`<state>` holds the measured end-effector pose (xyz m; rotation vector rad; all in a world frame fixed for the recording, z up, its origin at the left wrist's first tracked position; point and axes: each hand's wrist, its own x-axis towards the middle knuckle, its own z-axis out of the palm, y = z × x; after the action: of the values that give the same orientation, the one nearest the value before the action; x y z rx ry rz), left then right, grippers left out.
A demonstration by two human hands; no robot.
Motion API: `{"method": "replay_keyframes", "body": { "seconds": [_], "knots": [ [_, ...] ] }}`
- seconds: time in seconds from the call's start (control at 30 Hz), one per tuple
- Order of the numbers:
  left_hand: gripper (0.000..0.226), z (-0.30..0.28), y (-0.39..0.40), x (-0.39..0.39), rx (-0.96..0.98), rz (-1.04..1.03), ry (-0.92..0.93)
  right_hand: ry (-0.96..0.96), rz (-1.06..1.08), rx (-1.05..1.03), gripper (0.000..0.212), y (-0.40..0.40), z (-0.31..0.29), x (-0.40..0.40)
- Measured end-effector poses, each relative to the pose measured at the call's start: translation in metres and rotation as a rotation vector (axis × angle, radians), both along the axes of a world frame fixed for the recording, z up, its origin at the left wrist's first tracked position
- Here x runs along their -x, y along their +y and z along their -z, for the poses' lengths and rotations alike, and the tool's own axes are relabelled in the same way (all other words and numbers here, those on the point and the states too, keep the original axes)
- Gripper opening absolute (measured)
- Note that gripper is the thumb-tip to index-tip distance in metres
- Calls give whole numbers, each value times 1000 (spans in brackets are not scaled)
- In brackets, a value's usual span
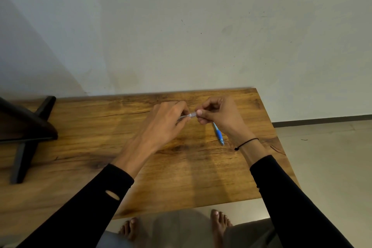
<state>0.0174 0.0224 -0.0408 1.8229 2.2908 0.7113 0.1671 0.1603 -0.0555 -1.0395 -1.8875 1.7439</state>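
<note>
Above the far middle of the wooden table, both hands meet on a small clear pen part. My left hand pinches its left end, where a thin bit pokes out toward the fingers. My right hand pinches the right end between thumb and fingers. A blue pen barrel lies on the table just below my right hand, partly hidden by it. What the clear piece is exactly is too small to tell.
A dark stand with black legs sits on the table's left end. A pale wall rises behind the table. The table's right edge drops to a light floor. My bare feet show under the near edge.
</note>
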Motion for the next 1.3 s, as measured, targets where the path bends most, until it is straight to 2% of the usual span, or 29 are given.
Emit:
{"method": "replay_keyframes", "body": {
  "seconds": [0.1, 0.17, 0.27, 0.37, 0.43, 0.5, 0.63, 0.77, 0.87, 0.93, 1.0, 1.13, 1.3],
  "knots": [
    [26, 1, 3, -4, -58, -69, -131, 60, 45, -63, 10, -4, 1, 6],
    [27, 3, 7, -5, -69, -144, -232, 47, 21, -173, 19, -6, 0, 9],
    [7, 6, 13, 0, -46, -292, -481, -55, -148, -383, 44, -9, -4, 12],
    [10, 10, 14, 3, -8, -379, -737, -242, -314, -564, 78, -18, -3, 13],
    [13, 12, 13, -1, 4, -386, -811, -327, -328, -718, 87, -23, 0, 13],
    [14, 14, 14, -3, 20, -390, -828, -351, -297, -852, 88, -21, 0, 11],
    [19, 14, 13, 4, 64, -364, -745, -575, -337, -947, 89, -10, 0, 1],
    [16, 12, 6, 15, 79, -372, -451, -772, -489, -948, 90, -14, 12, -5],
    [15, 17, 2, 12, 91, -330, -292, -811, -519, -963, 88, -15, 19, -6],
    [22, 29, -1, 8, 120, -285, -102, -806, -519, -940, 91, -12, 22, -9],
    [27, 41, -3, 6, 143, -246, 12, -803, -518, -927, 97, -7, 24, -12],
    [26, 59, -6, 5, 112, -231, 75, -772, -526, -939, 102, -2, 33, -20],
    [24, 66, -16, -1, 98, -293, 13, -824, -567, -946, 104, -1, 21, -18]
  ]
}}
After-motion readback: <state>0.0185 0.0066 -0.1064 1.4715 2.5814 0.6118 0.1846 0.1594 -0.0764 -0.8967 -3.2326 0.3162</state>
